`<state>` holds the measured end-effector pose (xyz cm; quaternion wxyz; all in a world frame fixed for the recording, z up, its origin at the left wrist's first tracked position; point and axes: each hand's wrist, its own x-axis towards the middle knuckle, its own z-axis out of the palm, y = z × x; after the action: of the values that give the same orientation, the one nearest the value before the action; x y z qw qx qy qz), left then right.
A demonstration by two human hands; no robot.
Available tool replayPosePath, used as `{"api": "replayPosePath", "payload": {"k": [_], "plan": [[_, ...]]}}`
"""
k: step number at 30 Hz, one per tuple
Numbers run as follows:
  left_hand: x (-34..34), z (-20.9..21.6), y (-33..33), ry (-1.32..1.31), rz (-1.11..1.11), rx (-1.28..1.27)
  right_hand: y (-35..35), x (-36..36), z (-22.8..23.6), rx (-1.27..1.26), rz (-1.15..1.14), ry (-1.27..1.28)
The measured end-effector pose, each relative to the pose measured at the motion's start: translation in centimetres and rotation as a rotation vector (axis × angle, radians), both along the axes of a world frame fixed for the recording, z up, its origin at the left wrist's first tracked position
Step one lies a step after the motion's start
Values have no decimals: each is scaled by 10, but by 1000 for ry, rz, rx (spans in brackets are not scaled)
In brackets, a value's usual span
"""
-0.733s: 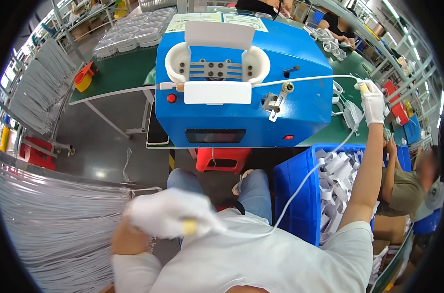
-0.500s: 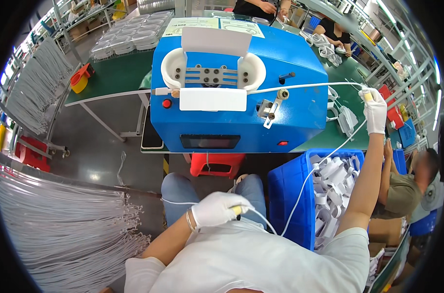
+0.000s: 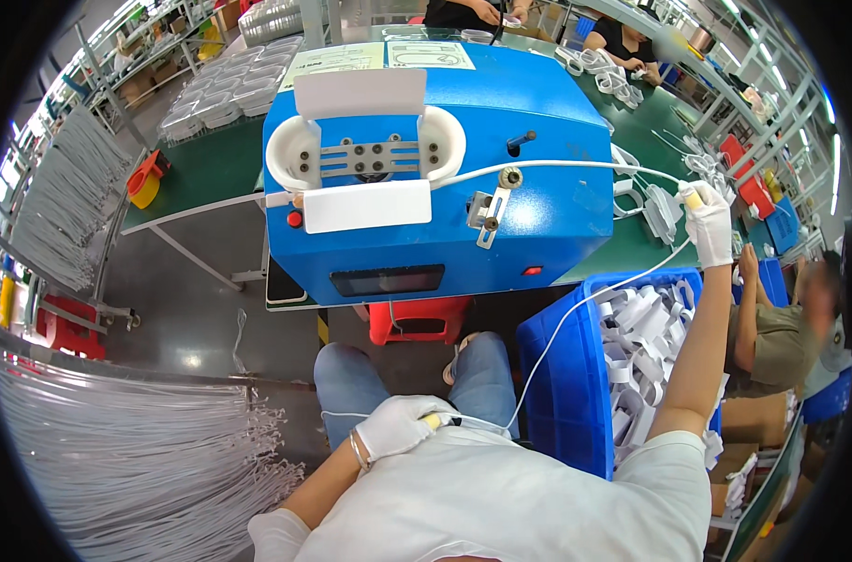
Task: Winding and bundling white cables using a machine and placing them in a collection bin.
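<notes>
A white cable [image 3: 557,163] runs from the blue winding machine [image 3: 538,103] to my right hand [image 3: 710,223], which is raised at the right with gloved fingers closed on it. From there the cable sags toward my lap, where my left hand [image 3: 400,427], also gloved, is closed round another stretch of it. Yellowish fingertip covers show on both hands. On the machine, two white curved blocks [image 3: 442,142] flank a slotted metal plate [image 3: 370,159], with white flat flaps behind and in front. The cable passes by a small metal roller guide [image 3: 510,178].
A blue bin [image 3: 562,375] of white bands stands by my right arm. Bundled white cables [image 3: 136,450] hang at the left. Clear plastic trays [image 3: 220,89], a yellow tape dispenser [image 3: 147,178] and white coils [image 3: 665,214] lie on green tables. Co-workers sit beyond and at right.
My left hand has moved a little left and down, with the cable slack shifting. My right hand stays raised on the cable; the view has shifted slightly.
</notes>
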<state>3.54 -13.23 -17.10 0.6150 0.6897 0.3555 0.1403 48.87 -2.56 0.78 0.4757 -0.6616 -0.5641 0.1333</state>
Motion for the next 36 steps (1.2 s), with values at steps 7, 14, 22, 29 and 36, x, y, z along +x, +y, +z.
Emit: {"api": "replayPosePath", "payload": {"k": [7, 14, 22, 29, 36], "plan": [[16, 0, 5, -16, -10, 111, -4, -51, 6, -66, 218, 48], [22, -9, 4, -16, 85, -111, -6, -88, 6, -168, 271, 95], [27, -26, 3, 42, 121, -185, -20, -116, -3, -315, 526, 431], [23, -27, 2, 62, 108, -157, -34, -136, -5, -307, 460, 588], [33, -9, 21, 58, -49, 77, -36, -152, -3, -194, 449, 577]]}}
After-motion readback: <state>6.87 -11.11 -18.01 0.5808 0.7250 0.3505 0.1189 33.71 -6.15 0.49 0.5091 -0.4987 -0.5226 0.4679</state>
